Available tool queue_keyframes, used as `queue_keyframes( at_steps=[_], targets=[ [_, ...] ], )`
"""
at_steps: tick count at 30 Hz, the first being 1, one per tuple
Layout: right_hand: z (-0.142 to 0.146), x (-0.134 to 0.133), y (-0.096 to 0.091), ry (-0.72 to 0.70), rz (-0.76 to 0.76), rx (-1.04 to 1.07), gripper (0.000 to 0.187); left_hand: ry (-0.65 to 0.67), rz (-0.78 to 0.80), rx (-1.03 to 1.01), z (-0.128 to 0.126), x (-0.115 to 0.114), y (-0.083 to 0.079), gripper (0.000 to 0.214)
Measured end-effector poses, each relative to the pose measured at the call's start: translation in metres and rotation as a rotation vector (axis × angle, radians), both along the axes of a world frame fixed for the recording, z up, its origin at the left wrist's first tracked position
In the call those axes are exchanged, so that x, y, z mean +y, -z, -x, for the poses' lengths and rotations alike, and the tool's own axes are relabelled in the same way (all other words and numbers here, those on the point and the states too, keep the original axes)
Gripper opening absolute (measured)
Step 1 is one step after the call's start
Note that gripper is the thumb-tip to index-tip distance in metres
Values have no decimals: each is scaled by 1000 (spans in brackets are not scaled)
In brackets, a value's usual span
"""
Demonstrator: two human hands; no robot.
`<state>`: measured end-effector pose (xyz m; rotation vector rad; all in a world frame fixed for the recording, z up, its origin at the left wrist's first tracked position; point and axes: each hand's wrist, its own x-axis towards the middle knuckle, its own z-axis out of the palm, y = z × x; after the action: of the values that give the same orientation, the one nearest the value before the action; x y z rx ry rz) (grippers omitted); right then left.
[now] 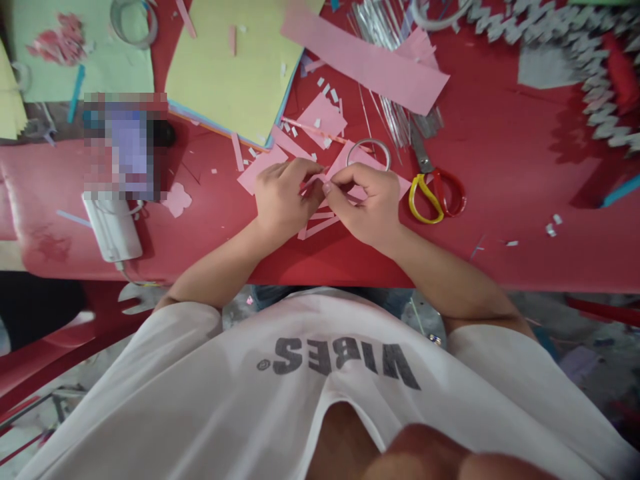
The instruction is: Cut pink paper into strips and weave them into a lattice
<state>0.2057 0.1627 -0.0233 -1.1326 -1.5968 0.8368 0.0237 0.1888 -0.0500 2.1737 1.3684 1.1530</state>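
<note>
Both hands meet above the red table's near edge, pinching a small pink paper strip [316,178] between them. My left hand [283,200] has its thumb and fingertips closed on the strip's left part. Against it, my right hand [371,201] pinches the other end, its fingertips touching those of the left. Part of the strip is hidden by the fingers. Loose narrow pink strips [321,229] lie beneath the hands. Just beyond the right hand lies a thin tape roll [388,155] on pink paper. Scissors [423,161] with one yellow and one red handle lie to its right.
A yellow paper stack [227,80] and a long pink paper band [370,63] lie beyond the hands, near silvery wires [385,27]. A white power bank [114,227] and a blurred-out device [127,150] are at left. Grey zigzag-folded strips [595,100] lie at right.
</note>
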Motion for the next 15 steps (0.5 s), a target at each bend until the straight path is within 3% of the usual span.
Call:
queue_keyframes(
  at_steps=[6,15],
  targets=[
    [-7,5,1,17,45,-15,25,11,133,-96,-6,-4,-12,4],
    [-14,10,-1,-57,117,4,30,108,329,-364,-7,2,-6,12]
  ],
)
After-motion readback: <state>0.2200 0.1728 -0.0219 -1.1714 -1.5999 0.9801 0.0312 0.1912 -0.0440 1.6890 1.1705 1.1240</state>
